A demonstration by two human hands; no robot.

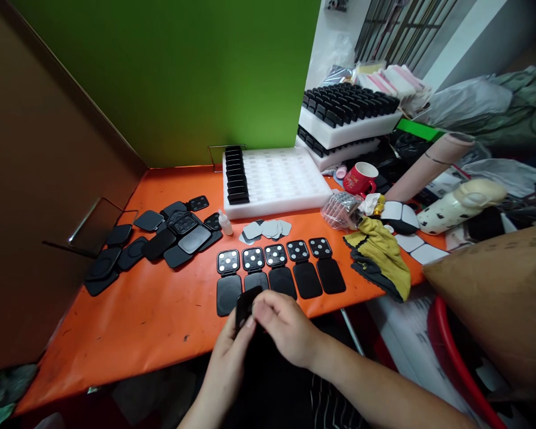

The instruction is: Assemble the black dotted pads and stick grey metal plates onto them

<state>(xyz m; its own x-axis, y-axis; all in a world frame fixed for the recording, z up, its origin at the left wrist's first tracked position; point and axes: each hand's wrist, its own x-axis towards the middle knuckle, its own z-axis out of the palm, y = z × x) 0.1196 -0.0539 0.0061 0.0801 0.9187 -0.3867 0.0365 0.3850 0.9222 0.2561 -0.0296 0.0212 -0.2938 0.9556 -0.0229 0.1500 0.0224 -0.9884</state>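
Orange table (pixel 161 322); both hands' fingers (pixel 250 325) pinching 1 black case (pixel 245 305).

Only the red mug (pixel 361 177) bears white lettering, too small and blurred to read.

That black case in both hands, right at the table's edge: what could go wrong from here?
Possibly three things. The black case is held by the left hand and right hand over the orange table edge, so a slip might drop it to the floor. The open cases lie just beyond the knuckles and could get nudged out of line. The small white bottle stands among loose parts and might tip.
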